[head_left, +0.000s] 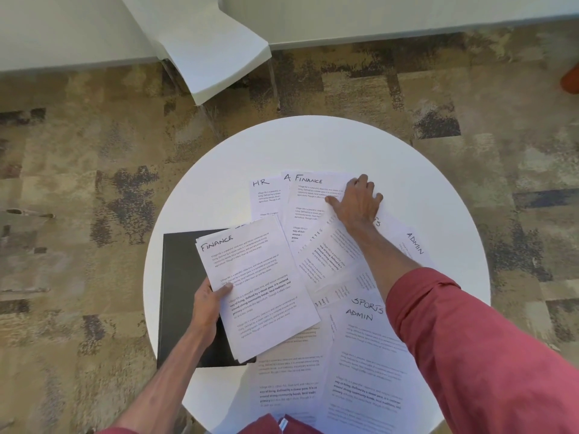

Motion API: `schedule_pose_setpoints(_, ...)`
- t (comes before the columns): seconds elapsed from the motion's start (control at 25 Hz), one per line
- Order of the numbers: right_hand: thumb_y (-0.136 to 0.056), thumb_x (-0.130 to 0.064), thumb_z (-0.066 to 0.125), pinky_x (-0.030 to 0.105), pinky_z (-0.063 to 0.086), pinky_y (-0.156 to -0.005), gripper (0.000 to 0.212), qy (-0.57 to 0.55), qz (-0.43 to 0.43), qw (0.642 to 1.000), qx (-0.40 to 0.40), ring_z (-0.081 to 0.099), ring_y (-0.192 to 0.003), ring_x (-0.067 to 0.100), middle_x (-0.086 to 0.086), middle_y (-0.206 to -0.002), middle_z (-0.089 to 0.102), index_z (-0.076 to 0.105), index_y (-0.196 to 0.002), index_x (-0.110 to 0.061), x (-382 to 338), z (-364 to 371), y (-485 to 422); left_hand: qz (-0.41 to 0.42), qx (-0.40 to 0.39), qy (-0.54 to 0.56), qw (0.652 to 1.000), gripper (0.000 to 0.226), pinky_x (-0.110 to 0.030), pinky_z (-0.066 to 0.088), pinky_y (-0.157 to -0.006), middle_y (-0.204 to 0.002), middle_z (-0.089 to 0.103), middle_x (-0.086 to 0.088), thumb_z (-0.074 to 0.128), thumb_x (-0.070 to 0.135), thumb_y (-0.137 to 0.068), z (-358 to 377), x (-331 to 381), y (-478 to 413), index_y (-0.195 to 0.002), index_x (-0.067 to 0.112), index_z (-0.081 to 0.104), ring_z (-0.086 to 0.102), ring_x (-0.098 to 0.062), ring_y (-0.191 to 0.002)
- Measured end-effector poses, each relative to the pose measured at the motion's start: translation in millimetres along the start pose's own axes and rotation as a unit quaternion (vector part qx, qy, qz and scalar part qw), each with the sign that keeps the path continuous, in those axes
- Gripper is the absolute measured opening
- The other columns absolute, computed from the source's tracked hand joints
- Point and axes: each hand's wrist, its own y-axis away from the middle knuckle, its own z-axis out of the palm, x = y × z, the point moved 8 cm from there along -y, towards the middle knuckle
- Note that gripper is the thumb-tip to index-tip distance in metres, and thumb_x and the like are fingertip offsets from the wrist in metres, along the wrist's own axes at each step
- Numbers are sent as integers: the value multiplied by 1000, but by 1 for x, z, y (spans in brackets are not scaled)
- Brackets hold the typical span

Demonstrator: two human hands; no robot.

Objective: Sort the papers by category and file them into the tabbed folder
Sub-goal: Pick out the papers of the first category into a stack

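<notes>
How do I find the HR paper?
On the round white table, look along the papers' far edge. The HR paper lies leftmost there, left of the Finance sheet under the right hand. It alone is headed HR.

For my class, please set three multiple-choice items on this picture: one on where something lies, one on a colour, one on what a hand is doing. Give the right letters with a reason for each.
1. Where does the black folder lie?
A. On the chair
B. On the table, partly covered by the held papers
C. On the carpet

2. What colour is the sleeve on the right arm?
A. Red
B. Blue
C. Green

3. What is the left hand doing?
A. Lying flat on the table
B. Gripping papers headed "Finance"
C. Pointing at the chair

Answers:
1 B: its dark cover shows on the white tabletop beneath the papers.
2 A: the cloth is plainly red.
3 B: the thumb presses on the top sheet at the stack's edge.
</notes>
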Motion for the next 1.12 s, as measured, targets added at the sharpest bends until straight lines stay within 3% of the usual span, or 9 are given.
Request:
schedule_pose_setpoints(0.24,-88,-49,77,54,43,-100,53,-40,-8,999,14,57,-116,31,8,-126,56,70,-123,-10,-10,-1,-1,-6,1,6,1000,35,-33,66,-70,-122,80,-6,66,-2,-100,2,-2,-3,-132,12,66,80,-27,-100)
schedule_pose_setpoints(0.4,-83,-39,83,54,47,-97,60,-97,-6,995,4,58,-118,32,6,-127,58,54,-130,-15,-13,-7,1,2,-2,3,1000,34,-33,66,-70,-121,81,-5,65,-3,-100,3,3,-3,-131,12,67,81,-24,-97)
schedule_pose_setpoints(0.68,-84,-19,79,45,46,-92,52,-277,32,960,-6,59,-93,25,-2,-104,62,43,-120,-22,11,-27,-18,2,-4,4,1000,35,-33,65,-71,-121,81,-4,66,-1,-100,5,2,-3,-132,12,67,80,-25,-99)
schedule_pose_setpoints(0.88,-83,-17,77,34,49,-71,19,-308,50,950,17,69,-87,29,-4,-89,72,64,-97,-20,25,-43,-25,6,-7,8,1000,34,-33,66,-70,-120,81,-4,67,-1,-99,9,5,-1,-131,12,67,81,-25,-97)
schedule_pose_setpoints(1.0,-84,-23,82,36,55,-76,13,-275,32,961,26,72,-89,28,-2,-91,77,70,-88,-20,23,-52,-26,7,-4,12,1000,32,-32,66,-68,-117,82,-3,67,-1,-99,8,6,1,-129,13,68,81,-26,-96)
schedule_pose_setpoints(1.12,-87,-23,81,43,55,-87,17,-280,-34,958,51,70,-100,25,-2,-101,74,64,-89,-22,14,-62,-23,7,-5,10,1000,34,-33,66,-70,-120,81,-4,67,0,-99,8,6,2,-131,12,67,81,-25,-97)
